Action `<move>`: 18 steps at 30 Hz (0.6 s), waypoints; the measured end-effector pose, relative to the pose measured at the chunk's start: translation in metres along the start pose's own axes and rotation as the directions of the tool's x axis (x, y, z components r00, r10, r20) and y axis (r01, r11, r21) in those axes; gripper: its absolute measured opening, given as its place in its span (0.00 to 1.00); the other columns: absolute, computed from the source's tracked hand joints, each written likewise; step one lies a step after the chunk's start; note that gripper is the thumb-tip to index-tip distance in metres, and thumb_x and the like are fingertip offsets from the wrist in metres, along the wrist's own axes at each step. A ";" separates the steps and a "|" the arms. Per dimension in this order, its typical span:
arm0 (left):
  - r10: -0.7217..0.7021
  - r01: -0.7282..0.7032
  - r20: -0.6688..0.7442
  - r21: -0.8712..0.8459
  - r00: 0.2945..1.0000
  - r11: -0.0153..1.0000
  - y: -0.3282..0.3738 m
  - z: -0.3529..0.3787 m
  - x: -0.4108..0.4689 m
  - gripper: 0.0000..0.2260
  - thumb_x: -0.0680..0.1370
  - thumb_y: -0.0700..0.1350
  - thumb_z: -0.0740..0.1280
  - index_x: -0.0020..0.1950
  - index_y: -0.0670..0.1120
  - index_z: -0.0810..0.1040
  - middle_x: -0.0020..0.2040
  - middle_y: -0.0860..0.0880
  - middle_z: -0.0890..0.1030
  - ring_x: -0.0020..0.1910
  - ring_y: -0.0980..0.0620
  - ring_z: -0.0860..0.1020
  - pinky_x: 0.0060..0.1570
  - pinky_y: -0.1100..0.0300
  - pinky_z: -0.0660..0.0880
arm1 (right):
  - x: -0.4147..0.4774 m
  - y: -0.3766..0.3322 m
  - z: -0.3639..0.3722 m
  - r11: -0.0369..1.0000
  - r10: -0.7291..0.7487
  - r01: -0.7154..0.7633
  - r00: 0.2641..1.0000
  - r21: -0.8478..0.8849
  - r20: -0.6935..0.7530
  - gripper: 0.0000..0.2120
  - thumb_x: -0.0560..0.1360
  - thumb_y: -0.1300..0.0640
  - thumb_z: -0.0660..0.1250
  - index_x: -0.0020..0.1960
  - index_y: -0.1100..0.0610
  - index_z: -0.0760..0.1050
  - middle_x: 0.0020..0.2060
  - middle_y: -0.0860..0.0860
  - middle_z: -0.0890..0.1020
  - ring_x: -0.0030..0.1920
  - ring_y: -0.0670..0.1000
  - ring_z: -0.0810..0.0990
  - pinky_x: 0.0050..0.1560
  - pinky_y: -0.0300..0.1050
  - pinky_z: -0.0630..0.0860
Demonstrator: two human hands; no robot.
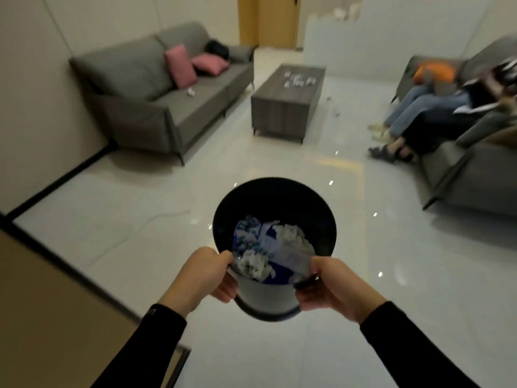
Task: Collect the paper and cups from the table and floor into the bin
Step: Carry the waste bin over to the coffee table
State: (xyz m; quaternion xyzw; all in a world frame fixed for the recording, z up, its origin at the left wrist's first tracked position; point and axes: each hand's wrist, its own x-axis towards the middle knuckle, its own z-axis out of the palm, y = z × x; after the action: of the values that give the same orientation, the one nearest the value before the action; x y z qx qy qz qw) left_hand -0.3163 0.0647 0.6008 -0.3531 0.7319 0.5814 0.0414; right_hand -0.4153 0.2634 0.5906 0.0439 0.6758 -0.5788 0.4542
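Head view: we grip the bin (275, 203) rim with left hand (205, 273) and right hand (330, 287), paper (291, 239) inside; tilted toward us, it could spill.

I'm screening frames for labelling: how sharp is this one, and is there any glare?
Head view: bin, left hand and right hand fairly sharp; motion blur smears the seated people at right; small glints dot the glossy floor; litter on the coffee table too soft to identify.
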 end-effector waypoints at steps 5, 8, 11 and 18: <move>0.148 -0.147 0.041 -0.027 0.988 0.989 0.069 0.006 0.000 0.17 0.78 0.56 0.59 0.47 0.43 0.78 0.33 0.43 0.85 0.30 0.47 0.83 0.27 0.58 0.77 | -0.035 -0.050 -0.057 0.984 -0.075 0.091 0.992 0.156 -0.105 0.11 0.73 0.64 0.53 0.46 0.66 0.74 0.28 0.59 0.79 0.24 0.56 0.78 0.27 0.45 0.79; 0.254 -0.258 -0.058 -0.071 0.965 0.963 0.083 0.001 0.017 0.10 0.77 0.47 0.63 0.46 0.43 0.80 0.34 0.46 0.85 0.29 0.51 0.82 0.29 0.58 0.78 | -0.033 -0.070 -0.084 0.972 -0.078 0.111 0.984 0.207 -0.160 0.11 0.72 0.63 0.54 0.46 0.64 0.74 0.31 0.59 0.77 0.26 0.56 0.77 0.27 0.44 0.79; 0.316 -0.331 -0.136 -0.107 0.939 0.937 0.087 -0.004 0.046 0.07 0.76 0.43 0.64 0.45 0.44 0.82 0.34 0.45 0.85 0.31 0.49 0.82 0.31 0.57 0.77 | -0.015 -0.089 -0.105 0.962 -0.104 0.155 0.969 0.224 -0.224 0.11 0.72 0.64 0.53 0.44 0.63 0.73 0.28 0.58 0.77 0.25 0.56 0.77 0.27 0.44 0.79; 0.328 -0.376 -0.230 -0.211 0.916 0.902 0.112 -0.022 0.172 0.06 0.75 0.45 0.66 0.43 0.46 0.82 0.36 0.48 0.85 0.36 0.46 0.83 0.34 0.56 0.78 | 0.075 -0.144 -0.138 0.950 -0.041 0.147 0.934 0.277 -0.355 0.09 0.71 0.65 0.50 0.47 0.65 0.67 0.25 0.57 0.75 0.21 0.57 0.77 0.28 0.48 0.80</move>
State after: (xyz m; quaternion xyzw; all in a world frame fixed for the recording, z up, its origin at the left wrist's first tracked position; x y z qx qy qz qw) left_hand -0.5006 -0.0274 0.6191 -0.2702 0.7047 0.6310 -0.1795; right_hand -0.6206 0.2950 0.6362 0.1800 0.6510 -0.6788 0.2881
